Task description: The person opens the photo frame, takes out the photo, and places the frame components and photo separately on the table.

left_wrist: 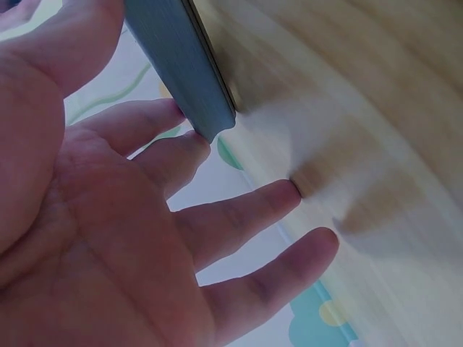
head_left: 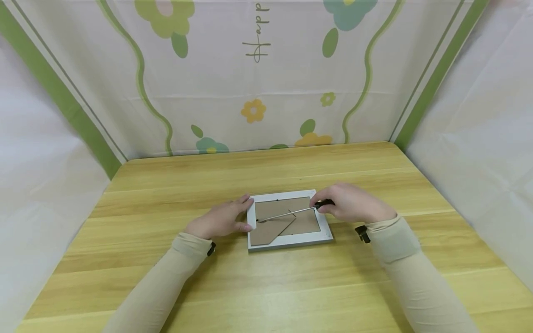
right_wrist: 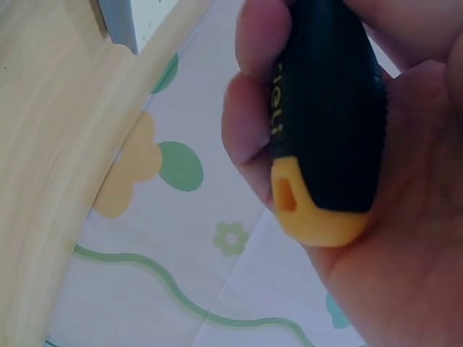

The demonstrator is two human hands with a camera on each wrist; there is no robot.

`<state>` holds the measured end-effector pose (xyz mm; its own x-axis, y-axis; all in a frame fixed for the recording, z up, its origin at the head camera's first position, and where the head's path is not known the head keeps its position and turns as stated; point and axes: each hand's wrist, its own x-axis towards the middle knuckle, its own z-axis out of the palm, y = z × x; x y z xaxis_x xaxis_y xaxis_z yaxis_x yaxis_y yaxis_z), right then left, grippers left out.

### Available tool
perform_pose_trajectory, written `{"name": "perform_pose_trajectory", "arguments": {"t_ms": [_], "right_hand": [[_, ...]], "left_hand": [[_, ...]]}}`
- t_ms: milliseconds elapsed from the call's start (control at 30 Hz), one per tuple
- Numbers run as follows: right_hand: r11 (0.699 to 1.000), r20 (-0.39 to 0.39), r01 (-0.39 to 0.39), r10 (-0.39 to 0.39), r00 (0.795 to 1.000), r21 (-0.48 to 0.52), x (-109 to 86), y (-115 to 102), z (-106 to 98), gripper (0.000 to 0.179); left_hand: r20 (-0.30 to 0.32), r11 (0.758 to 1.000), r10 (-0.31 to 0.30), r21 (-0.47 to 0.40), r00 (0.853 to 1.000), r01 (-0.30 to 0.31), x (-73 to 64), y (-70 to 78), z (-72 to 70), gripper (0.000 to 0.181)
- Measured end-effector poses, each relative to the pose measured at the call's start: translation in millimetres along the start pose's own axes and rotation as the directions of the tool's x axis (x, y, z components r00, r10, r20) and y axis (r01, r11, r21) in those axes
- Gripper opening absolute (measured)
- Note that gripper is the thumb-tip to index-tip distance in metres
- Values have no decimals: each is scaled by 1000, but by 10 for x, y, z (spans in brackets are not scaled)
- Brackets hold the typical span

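Grasping the screwdriver (right_wrist: 329, 123), our right grip (head_left: 354, 203) angles it over the frame (head_left: 304, 237) on the tabletop (head_left: 291, 286); our relaxed left grip (head_left: 220, 217) touches the frame's edge. Light bracing could let the screwdriver skid.

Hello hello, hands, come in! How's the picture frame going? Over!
Right hand grips screwdriver over the back of the picture frame. Left hand touches frame's left side. Frame back-up; brown flap might get in the way.
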<state>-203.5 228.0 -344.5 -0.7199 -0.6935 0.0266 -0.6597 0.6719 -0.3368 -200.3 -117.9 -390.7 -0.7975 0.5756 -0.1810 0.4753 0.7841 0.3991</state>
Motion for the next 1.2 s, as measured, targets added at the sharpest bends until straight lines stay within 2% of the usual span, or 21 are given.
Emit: {"name": "perform_pose_trajectory", "arguments": {"t_ms": [833, 1200], "right_hand": [[999, 36, -16, 15, 999, 29, 43, 81, 35, 24], [1000, 11, -2, 2, 1000, 21, 72, 117, 83, 27]], "left_hand": [[4, 1000, 14, -11, 1000, -14, -6, -22, -26, 84], [-3, 999, -1, -33, 1000, 1, -2, 2, -24, 84]]}}
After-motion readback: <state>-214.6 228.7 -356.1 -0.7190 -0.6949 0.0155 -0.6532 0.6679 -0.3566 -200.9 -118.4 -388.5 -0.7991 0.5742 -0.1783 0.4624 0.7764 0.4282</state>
